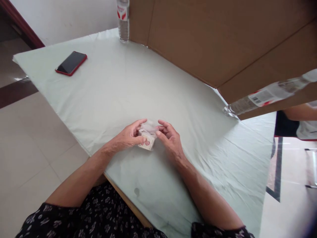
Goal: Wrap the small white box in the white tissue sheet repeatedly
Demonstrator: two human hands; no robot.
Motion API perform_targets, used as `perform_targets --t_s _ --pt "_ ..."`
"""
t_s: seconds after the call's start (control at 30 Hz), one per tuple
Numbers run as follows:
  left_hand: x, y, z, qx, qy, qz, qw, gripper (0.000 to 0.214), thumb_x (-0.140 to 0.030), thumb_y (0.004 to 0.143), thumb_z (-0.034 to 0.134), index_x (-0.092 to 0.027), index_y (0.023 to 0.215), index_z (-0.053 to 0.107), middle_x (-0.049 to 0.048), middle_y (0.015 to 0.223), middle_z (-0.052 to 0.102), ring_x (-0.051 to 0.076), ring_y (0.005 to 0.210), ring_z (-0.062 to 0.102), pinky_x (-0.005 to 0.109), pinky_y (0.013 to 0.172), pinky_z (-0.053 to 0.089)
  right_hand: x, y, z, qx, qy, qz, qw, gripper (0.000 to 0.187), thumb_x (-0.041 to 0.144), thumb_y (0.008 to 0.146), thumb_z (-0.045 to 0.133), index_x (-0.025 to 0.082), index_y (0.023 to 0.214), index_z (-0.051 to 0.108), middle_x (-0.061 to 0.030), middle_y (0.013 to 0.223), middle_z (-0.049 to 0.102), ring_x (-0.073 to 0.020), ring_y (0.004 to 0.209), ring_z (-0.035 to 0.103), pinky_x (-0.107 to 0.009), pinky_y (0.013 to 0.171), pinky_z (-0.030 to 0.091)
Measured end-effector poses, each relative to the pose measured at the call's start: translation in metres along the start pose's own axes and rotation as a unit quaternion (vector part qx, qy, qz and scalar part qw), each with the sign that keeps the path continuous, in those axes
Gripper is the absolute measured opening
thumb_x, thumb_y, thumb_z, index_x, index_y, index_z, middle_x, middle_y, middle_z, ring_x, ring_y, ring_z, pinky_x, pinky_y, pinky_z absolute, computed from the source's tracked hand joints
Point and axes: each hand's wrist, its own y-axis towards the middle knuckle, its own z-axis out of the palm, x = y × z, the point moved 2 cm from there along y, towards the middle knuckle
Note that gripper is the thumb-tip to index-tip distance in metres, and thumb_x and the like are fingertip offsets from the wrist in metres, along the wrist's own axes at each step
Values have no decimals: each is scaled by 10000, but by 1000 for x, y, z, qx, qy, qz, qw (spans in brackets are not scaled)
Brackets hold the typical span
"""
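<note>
My left hand (128,136) grips a small white box with red print (148,142), which rests on the pale green tablecloth (119,89). My right hand (169,137) pinches a thin clear wrapper (150,125) at the top of the box. Both hands meet over the box near the table's near edge. What the print on the box shows is too small to tell.
A red-cased phone (71,62) lies at the far left of the table. A water bottle (123,19) stands at the back, next to a large cardboard sheet (223,39). A second bottle (267,96) leans against it at right. Another person's arm (299,112) shows at the far right.
</note>
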Motion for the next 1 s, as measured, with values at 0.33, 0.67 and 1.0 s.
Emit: perform_targets --t_s 0.33,0.67,1.0 --pt "0 0 1 6 7 11 1000 1006 -255 681 802 -153 1573 348 156 1330 625 240 1029 667 343 868 520 15 40 11 8 44 15 999 555 507 764 803 228 1208 622 -30 971 737 -188 894 695 -362 842 570" --pt "0 1 -3 -48 135 65 987 856 -331 818 699 -128 1573 351 141 1287 673 201 942 657 325 808 509 25 31 12 -2 -40 -89 995 259 367 846 731 243 1071 698 -23 934 716 -173 865 670 -373 878 558" --pt "5 3 -3 -118 165 131 970 633 -408 867 644 -109 1413 530 120 1177 716 153 798 636 302 736 497 29 3 23 -22 -261 -269 927 183 220 941 604 298 1066 712 -19 930 783 -217 889 716 -434 910 511"
